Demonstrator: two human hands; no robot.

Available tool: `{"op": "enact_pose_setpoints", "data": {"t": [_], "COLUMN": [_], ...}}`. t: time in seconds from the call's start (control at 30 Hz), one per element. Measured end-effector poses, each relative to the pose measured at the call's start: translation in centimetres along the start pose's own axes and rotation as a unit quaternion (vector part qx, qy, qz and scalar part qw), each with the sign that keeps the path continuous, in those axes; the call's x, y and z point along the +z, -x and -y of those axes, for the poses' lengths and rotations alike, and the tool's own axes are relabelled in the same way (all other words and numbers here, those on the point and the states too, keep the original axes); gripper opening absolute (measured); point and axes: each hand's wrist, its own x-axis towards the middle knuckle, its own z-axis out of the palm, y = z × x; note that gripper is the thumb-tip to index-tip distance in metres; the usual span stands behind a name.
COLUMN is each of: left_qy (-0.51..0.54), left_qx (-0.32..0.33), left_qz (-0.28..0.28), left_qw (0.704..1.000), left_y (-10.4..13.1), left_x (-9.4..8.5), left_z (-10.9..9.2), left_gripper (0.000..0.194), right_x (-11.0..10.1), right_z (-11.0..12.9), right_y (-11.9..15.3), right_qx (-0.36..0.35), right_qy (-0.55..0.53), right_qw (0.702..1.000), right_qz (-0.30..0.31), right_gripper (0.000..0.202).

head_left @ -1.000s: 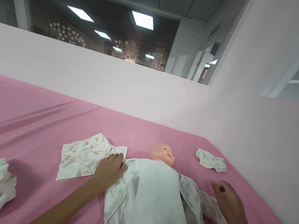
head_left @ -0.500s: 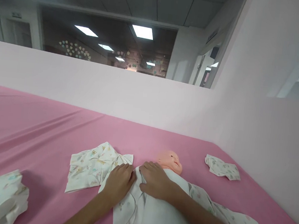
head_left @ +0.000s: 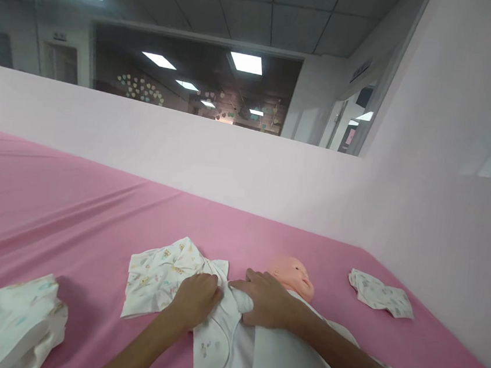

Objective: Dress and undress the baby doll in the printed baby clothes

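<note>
A baby doll lies on its back on the pink sheet, its head [head_left: 292,275] turned to the right. White cloth with a small print, apparently a baby garment [head_left: 211,347], covers its body. My left hand [head_left: 198,297] is closed on the near-left part of this cloth, knuckles up. Beside the doll's head, my right hand [head_left: 267,300] pinches a bunched white fold between thumb and fingers. The doll's arms and legs are hidden by the cloth and my forearms. Behind my left hand lies a folded printed baby garment [head_left: 154,282], touching or nearly touching the white cloth.
Another printed cloth [head_left: 7,323] sits in a heap at the lower left. A small folded printed cloth [head_left: 381,293] lies to the right, near the wall. The pink sheet [head_left: 93,215] has long wrinkles. A white wall [head_left: 238,168] with windows borders the back and right.
The view has shifted slightly, moving the scene rightward. My left fingers have curled tighter on the cloth. A bunched white fold now shows in my right hand, which previously lay flatter over the cloth.
</note>
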Motion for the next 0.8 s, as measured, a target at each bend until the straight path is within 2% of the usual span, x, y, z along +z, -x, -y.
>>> {"op": "enact_pose_setpoints", "data": {"t": [0.07,0.27,0.43,0.6,0.8], "left_qy": [0.002,0.007,0.012,0.005,-0.007], "left_qx": [-0.004,-0.012,-0.006,-0.001,0.005], "left_qz": [0.01,0.057,0.083,0.096,0.101], "left_qw": [1.0,0.998,0.996,0.995,0.995], "left_y": [-0.1,-0.1,0.2,0.1,0.0], "left_x": [-0.1,0.1,0.2,0.3,0.5], "left_z": [0.5,1.5,1.8,1.6,1.3], "left_gripper": [0.03,0.027,0.027,0.028,0.03], "right_x": [-0.6,-2.2,-2.9,-2.7,-2.3], "right_z": [-0.2,-1.3,-1.9,-2.2,-2.3], "right_y": [0.7,2.9,4.4,4.8,4.9], "right_qx": [0.006,0.05,0.091,0.113,0.124], "right_qy": [-0.009,-0.022,-0.072,-0.127,-0.124], "right_qw": [1.0,0.996,0.989,0.978,0.97], "right_qz": [-0.012,-0.065,-0.095,-0.125,-0.171], "right_gripper": [0.031,0.011,0.023,0.034,0.031]}}
